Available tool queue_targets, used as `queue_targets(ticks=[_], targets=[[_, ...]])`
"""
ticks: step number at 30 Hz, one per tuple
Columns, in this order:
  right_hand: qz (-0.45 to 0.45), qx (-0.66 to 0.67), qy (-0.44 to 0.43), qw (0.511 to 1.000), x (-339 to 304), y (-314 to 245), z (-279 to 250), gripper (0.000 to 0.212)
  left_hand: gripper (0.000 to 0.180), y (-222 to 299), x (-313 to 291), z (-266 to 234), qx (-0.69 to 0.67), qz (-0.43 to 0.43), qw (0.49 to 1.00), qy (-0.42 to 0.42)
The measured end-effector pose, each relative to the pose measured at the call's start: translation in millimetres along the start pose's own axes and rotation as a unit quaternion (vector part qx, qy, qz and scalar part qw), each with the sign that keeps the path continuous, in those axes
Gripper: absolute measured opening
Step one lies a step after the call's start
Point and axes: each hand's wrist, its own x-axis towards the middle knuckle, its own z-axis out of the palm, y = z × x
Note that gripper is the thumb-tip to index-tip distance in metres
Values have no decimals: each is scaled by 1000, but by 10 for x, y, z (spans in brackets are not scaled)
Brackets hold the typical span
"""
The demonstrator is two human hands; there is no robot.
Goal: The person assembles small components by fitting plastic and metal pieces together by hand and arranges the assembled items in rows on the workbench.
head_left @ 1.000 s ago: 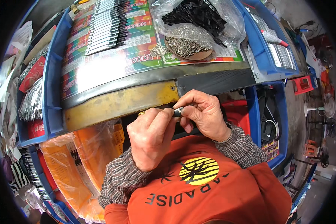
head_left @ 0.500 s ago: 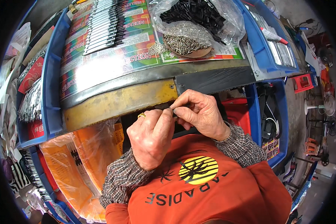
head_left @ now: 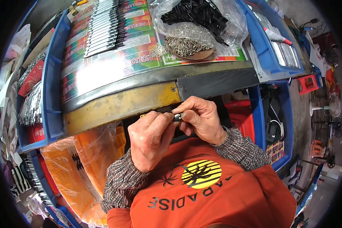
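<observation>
I'm pinching a small dark piece (head_left: 177, 118) between the fingers of my left hand (head_left: 148, 133) and right hand (head_left: 206, 123), left grip partly hidden. It's bridging both, neither hand nearer, long axis seemingly running sideways.

Pretty bright over the bench, and the light seems to come from above. Big blown-out white glare on the glossy printed sheet (head_left: 136, 71), totally eating the pattern there. Clear plastic bag (head_left: 237, 26) catches little highlights too. Both hands, left (head_left: 148, 136) and right (head_left: 201, 119), are evenly lit and fairly crisp, but the gap under the yellow strip (head_left: 121, 109) goes near black. Fisheye bends that strip into a curve, corners fade to black, and the fan (head_left: 334, 107) off right looks dim and soft.
</observation>
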Motion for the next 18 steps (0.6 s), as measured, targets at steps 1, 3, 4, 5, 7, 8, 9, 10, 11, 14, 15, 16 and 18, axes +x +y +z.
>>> queue_targets(ticks=[1,3,4,5,7,8,9,10,11,14,15,16,18], targets=[[1,1,1,1000,6,1,-1,21,18,1,-5,1,10,-2,1000,-2],[1,-3,4,1000,23,3,-1,21,18,17,-27,28,26,-6,1000,4],[2,-3,4,1000,23,-8,8,21,19,20,-34,46,42,-9,999,12],[13,-9,13,1000,21,-30,23,20,19,19,-38,60,41,-9,999,12],[25,-15,21,999,18,-58,34,20,21,16,-44,79,62,11,997,32],[30,-17,17,999,16,-65,29,20,21,-2,-52,101,62,11,998,32],[36,-19,13,999,12,-74,33,19,23,-28,-66,126,82,38,995,44],[37,-18,13,999,15,-104,42,19,26,-43,-77,141,101,66,991,55],[59,-52,16,997,22,-149,56,16,26,-46,-87,143,101,65,991,55],[77,-86,34,993,-5,-135,82,10,26,-53,-106,163,101,72,991,47],[72,-85,47,993,-5,-125,91,9,26,-51,-102,165,106,69,991,46],[72,-86,47,993,-8,-118,93,9,25,-50,-100,169,110,66,991,45],[64,-87,59,992,-10,-112,97,9,25,-45,-89,173,107,68,991,52]])
